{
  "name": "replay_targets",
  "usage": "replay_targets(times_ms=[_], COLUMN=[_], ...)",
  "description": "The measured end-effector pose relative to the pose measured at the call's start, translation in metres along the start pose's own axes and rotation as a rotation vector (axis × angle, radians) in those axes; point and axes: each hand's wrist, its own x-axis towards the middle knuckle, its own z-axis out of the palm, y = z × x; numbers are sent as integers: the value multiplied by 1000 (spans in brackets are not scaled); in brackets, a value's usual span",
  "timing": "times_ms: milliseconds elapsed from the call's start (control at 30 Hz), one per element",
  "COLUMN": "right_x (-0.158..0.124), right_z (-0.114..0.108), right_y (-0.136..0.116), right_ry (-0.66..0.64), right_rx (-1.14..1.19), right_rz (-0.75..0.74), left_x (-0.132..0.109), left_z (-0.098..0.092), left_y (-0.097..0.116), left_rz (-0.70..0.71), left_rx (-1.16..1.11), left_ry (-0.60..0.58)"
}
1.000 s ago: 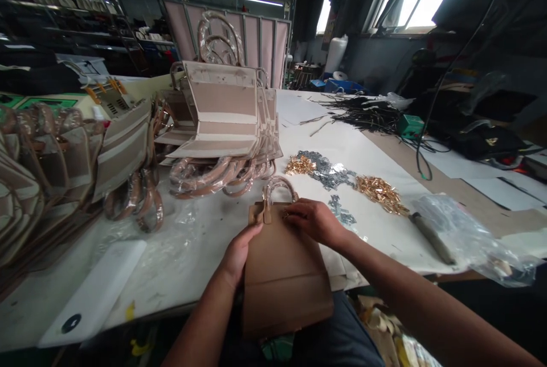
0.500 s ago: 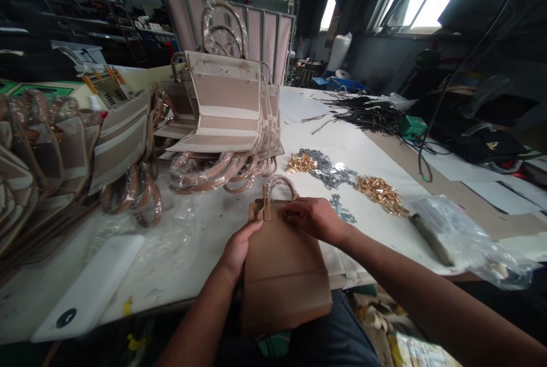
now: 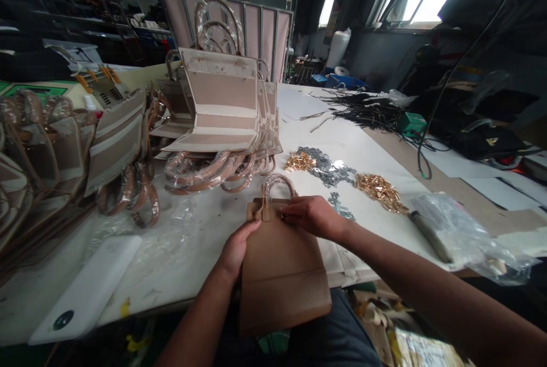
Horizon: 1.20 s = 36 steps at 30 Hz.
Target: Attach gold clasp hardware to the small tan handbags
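A brown bag panel [image 3: 284, 264] with a plastic-wrapped loop handle [image 3: 280, 183] lies over the table's front edge and my lap. My left hand [image 3: 236, 248] grips its upper left side, with the thumb on top and the other fingers hidden beneath. Near the panel's top edge, beside the right base of the handle, my right hand [image 3: 310, 216] is closed with its fingertips together. Something small and metallic shows at those fingertips, too small to make out. A short strap tab [image 3: 265, 211] lies between the two hands.
Gold metal pieces [image 3: 380, 191], grey metal pieces [image 3: 329, 167] and a clear plastic bag [image 3: 468, 236] lie beyond my right hand. Stacked bag panels [image 3: 222, 93] with wrapped handles stand behind and to the left. A white board [image 3: 92, 287] lies at the front left.
The view has shifted slightly. Both hands keep nearly the same places on the brown panel, with only a small movement at the right fingertips.
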Motion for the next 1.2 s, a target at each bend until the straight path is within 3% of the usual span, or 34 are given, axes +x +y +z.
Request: replay_targets(times_ms=[233, 400, 567, 967, 1200], right_x=[-2, 8, 20, 14, 15], right_z=[12, 4, -3, 22, 12], right_y=[-16, -22, -19, -19, -17], right_ry=[96, 30, -47, 117, 45], right_rx=[-69, -115, -165, 68, 127], right_rz=[190, 260, 207, 203, 165], left_x=[3, -2, -4, -3, -1], left_z=[-4, 0, 4, -2, -4], left_y=[-2, -2, 0, -1, -2], left_rz=[44, 52, 17, 72, 103], left_rx=[23, 35, 27, 56, 60], left_ry=[35, 34, 73, 38, 25])
